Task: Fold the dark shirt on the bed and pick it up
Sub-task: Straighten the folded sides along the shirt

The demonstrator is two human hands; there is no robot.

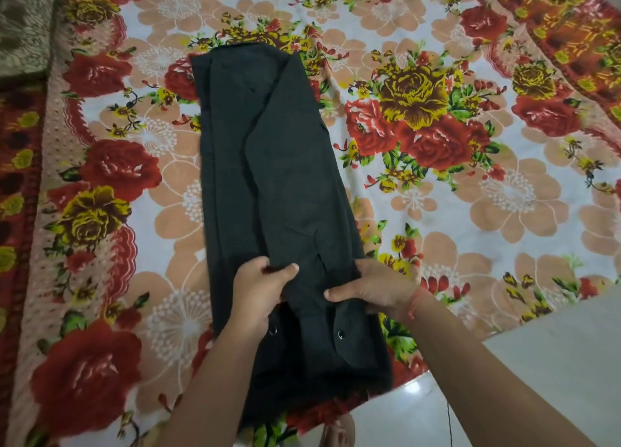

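Note:
The dark shirt [268,177] lies on the bed as a long narrow strip, its sides folded in, running from the far middle to the near edge. Its near end hangs a little over the bed's edge, and two metal snaps show there. My left hand [260,292] grips the cloth near the strip's lower left, thumb on top and fingers curled under a fold. My right hand [373,287] pinches the lower right side, thumb over the cloth. A red thread circles my right wrist.
The bed carries a floral sheet [470,177] with red and yellow roses. A grey patterned cushion [23,19] sits at the far left corner. Pale floor tiles [504,396] show at the near right, and a bare foot [339,430] stands below the bed's edge.

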